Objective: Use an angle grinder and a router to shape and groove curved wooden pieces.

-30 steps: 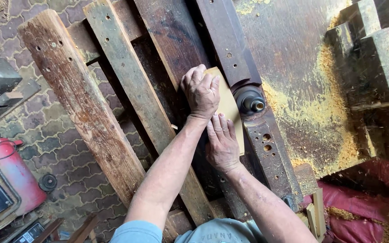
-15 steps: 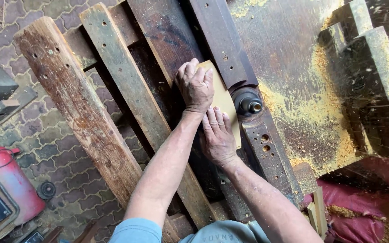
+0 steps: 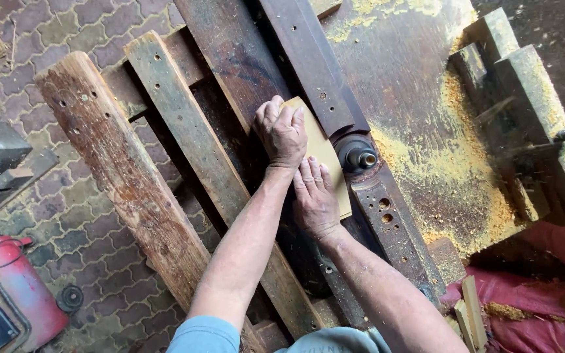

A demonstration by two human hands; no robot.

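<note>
Two bare forearms, hairy, no watch, no gloves. Left hand (image 3: 284,134) and right hand (image 3: 315,199) bare, no rings visible. Short light-blue sleeve (image 3: 204,336) at left upper arm; grey-blue shirt (image 3: 335,341) at bottom edge.
</note>
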